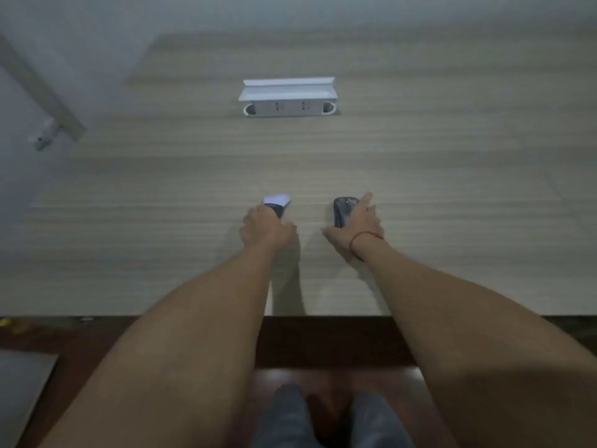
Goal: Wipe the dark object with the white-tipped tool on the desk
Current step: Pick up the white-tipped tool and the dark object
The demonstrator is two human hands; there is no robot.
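A dark, glossy oval object [342, 210] lies on the pale wood-grain desk [161, 221], a little right of centre. My right hand [358, 226] rests over its right side and near end, with the index finger stretched along its far right edge. My left hand [266, 227] is closed around the dark handle of the white-tipped tool [276, 200]. The tool's white tip points away from me and sits low over the desk, a short gap to the left of the dark object. The two do not touch.
A white socket box with a raised lid [287, 98] stands on the desk farther back, in line with my hands. A grey metal bracket [48, 105] runs along the left wall. The desk's front edge [193, 315] lies below my forearms, my knees beneath it.
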